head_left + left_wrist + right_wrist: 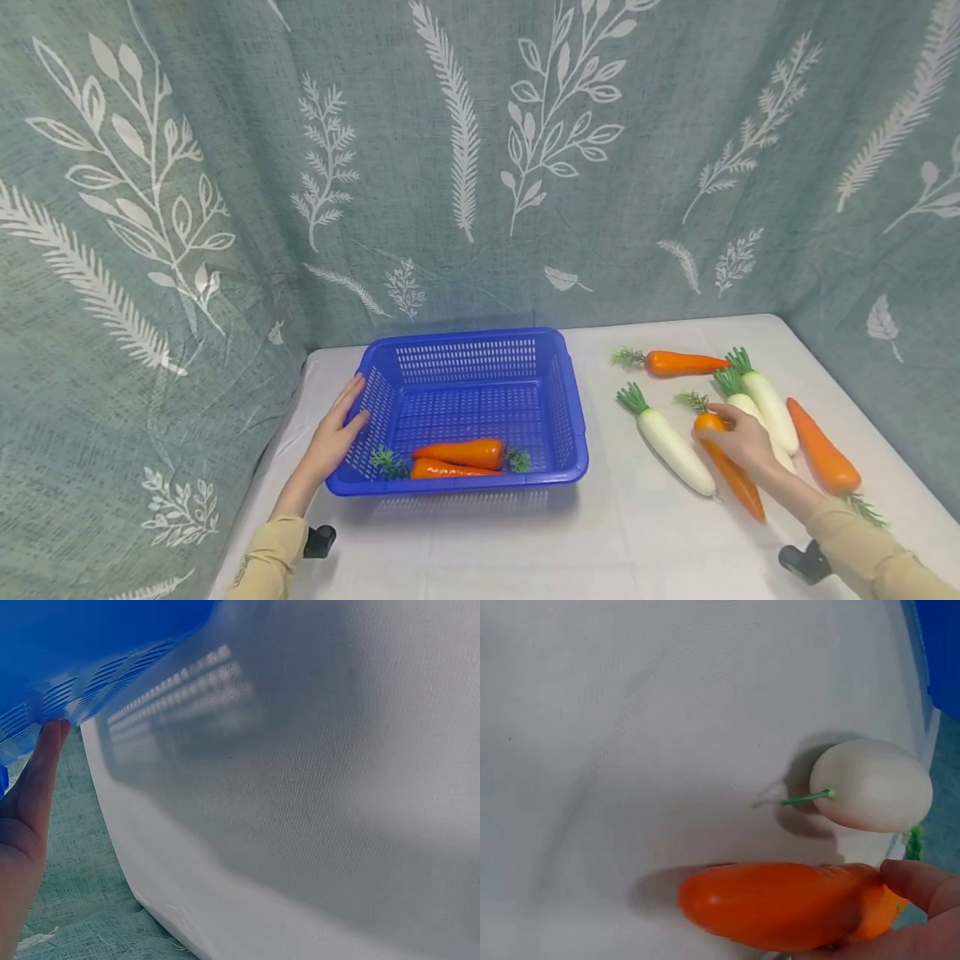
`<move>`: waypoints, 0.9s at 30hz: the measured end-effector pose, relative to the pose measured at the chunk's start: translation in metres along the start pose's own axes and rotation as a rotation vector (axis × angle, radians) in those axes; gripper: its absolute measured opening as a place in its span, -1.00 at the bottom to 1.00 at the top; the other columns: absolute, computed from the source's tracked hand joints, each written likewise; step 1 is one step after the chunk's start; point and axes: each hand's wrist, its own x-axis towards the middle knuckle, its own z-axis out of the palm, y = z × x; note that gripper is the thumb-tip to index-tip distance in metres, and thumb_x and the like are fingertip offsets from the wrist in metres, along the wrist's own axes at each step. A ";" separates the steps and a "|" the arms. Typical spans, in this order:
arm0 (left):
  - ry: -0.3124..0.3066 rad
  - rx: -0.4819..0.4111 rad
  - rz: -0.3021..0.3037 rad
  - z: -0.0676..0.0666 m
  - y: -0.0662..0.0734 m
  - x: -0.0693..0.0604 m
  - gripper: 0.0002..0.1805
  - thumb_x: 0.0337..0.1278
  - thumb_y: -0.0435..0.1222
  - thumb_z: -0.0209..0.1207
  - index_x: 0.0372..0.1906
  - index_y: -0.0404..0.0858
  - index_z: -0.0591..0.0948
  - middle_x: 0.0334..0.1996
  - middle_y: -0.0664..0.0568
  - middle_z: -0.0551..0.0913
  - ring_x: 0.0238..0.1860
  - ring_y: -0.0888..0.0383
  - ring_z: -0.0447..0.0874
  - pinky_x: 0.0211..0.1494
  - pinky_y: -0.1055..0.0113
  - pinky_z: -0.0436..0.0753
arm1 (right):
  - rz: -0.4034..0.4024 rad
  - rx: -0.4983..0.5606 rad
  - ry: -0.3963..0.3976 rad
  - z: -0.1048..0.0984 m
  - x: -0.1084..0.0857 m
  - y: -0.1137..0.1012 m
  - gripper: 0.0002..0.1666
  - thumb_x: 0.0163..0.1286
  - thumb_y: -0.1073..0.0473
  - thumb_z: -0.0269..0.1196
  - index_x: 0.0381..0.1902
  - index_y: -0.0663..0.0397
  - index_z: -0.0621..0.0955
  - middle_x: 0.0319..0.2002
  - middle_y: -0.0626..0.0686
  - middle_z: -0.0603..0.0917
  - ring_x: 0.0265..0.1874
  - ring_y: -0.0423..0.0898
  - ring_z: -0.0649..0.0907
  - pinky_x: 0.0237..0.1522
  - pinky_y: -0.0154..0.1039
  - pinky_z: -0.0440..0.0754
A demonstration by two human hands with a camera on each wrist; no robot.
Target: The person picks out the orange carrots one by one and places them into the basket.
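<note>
In the head view my left hand [334,435] rests against the left side of a blue plastic basket [459,480], fingers fairly straight. The left wrist view shows a fingertip touching the basket's slotted wall [60,694]. Two orange carrots [461,453] with leafy green tops lie inside, along the near wall. On the right, my right hand [744,440] pinches another carrot [737,483] near its leafy top, thumb on one side. That carrot [772,906] fills the lower part of the right wrist view. Beside it lies a white radish [673,450], its pale tip [874,786] facing that camera.
Two more white radishes [772,408] lie just beyond my right hand. A carrot [678,363] lies at the back, another carrot [823,450] at the far right. White cloth [525,550] covers the table, and a patterned green curtain [480,167] hangs around it.
</note>
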 end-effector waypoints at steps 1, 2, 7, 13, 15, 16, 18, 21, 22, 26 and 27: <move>0.002 0.003 0.003 0.000 -0.001 0.000 -0.42 0.40 -0.37 -0.11 0.44 -0.42 0.08 0.50 -0.26 -0.06 0.49 -0.28 -0.18 0.50 -0.22 -0.08 | 0.009 0.011 -0.010 0.002 0.000 0.001 -0.33 0.30 0.26 0.16 0.31 0.44 0.26 0.27 0.50 0.28 0.18 0.39 0.35 0.23 0.18 0.44; 0.003 0.007 0.004 0.000 -0.001 0.000 -0.42 0.40 -0.37 -0.12 0.44 -0.42 0.08 0.50 -0.27 -0.06 0.49 -0.28 -0.18 0.50 -0.22 -0.08 | 0.015 0.020 -0.019 0.003 0.000 0.001 -0.32 0.30 0.26 0.17 0.31 0.43 0.25 0.28 0.50 0.27 0.19 0.39 0.34 0.24 0.18 0.43; 0.008 0.019 0.009 0.001 -0.003 -0.001 -0.42 0.40 -0.37 -0.12 0.43 -0.44 0.08 0.49 -0.28 -0.05 0.49 -0.30 -0.17 0.49 -0.23 -0.07 | 0.036 0.045 -0.042 0.008 0.002 0.002 -0.30 0.30 0.26 0.17 0.33 0.40 0.22 0.30 0.50 0.22 0.24 0.41 0.29 0.28 0.20 0.39; 0.011 0.009 0.016 0.001 -0.003 -0.001 -0.42 0.39 -0.38 -0.12 0.43 -0.44 0.09 0.49 -0.28 -0.05 0.48 -0.30 -0.16 0.49 -0.23 -0.08 | 0.047 0.036 -0.041 0.011 0.006 0.002 -0.28 0.30 0.24 0.17 0.35 0.38 0.21 0.33 0.49 0.19 0.26 0.40 0.26 0.31 0.22 0.33; 0.010 0.007 0.018 0.002 -0.003 -0.001 -0.42 0.39 -0.39 -0.12 0.43 -0.44 0.09 0.49 -0.28 -0.05 0.49 -0.30 -0.16 0.49 -0.23 -0.07 | 0.048 0.032 -0.044 0.011 0.007 0.003 -0.27 0.30 0.23 0.18 0.35 0.38 0.20 0.33 0.49 0.18 0.27 0.40 0.26 0.32 0.23 0.31; 0.010 0.007 0.018 0.002 -0.004 -0.001 -0.42 0.39 -0.39 -0.12 0.43 -0.43 0.09 0.49 -0.28 -0.05 0.49 -0.30 -0.16 0.49 -0.23 -0.07 | 0.047 0.031 -0.045 0.012 0.008 0.003 -0.26 0.30 0.22 0.18 0.35 0.37 0.20 0.34 0.49 0.17 0.27 0.40 0.25 0.32 0.23 0.30; 0.011 0.008 0.020 0.002 -0.004 -0.001 -0.42 0.39 -0.38 -0.11 0.43 -0.43 0.09 0.49 -0.28 -0.04 0.49 -0.30 -0.16 0.49 -0.22 -0.07 | 0.045 0.028 -0.047 0.012 0.009 0.004 -0.26 0.29 0.21 0.19 0.36 0.36 0.21 0.34 0.48 0.17 0.29 0.40 0.24 0.33 0.24 0.29; 0.010 0.010 0.019 0.001 -0.004 -0.001 -0.42 0.39 -0.38 -0.11 0.43 -0.43 0.09 0.49 -0.28 -0.04 0.49 -0.30 -0.16 0.49 -0.22 -0.07 | 0.042 0.027 -0.045 0.013 0.010 0.002 -0.25 0.29 0.21 0.20 0.36 0.36 0.21 0.34 0.48 0.17 0.29 0.41 0.23 0.33 0.24 0.27; 0.010 0.012 0.019 0.001 -0.003 0.000 -0.42 0.40 -0.37 -0.11 0.43 -0.43 0.09 0.49 -0.28 -0.04 0.48 -0.30 -0.16 0.49 -0.22 -0.07 | 0.042 0.026 -0.045 0.014 0.010 0.002 -0.24 0.29 0.21 0.20 0.36 0.36 0.20 0.35 0.48 0.17 0.30 0.41 0.22 0.34 0.24 0.27; 0.007 0.018 0.012 0.000 -0.003 0.000 -0.42 0.40 -0.36 -0.12 0.44 -0.42 0.08 0.49 -0.27 -0.05 0.49 -0.29 -0.16 0.49 -0.22 -0.08 | 0.045 0.030 -0.047 0.015 0.012 0.000 -0.23 0.29 0.19 0.20 0.37 0.35 0.19 0.36 0.47 0.15 0.31 0.41 0.21 0.34 0.25 0.26; 0.006 0.018 0.011 0.000 -0.003 0.000 -0.42 0.40 -0.36 -0.12 0.44 -0.42 0.08 0.49 -0.27 -0.05 0.49 -0.29 -0.17 0.49 -0.22 -0.08 | 0.045 0.033 -0.048 0.015 0.012 -0.001 -0.23 0.29 0.19 0.20 0.37 0.34 0.19 0.36 0.47 0.15 0.31 0.41 0.21 0.35 0.25 0.25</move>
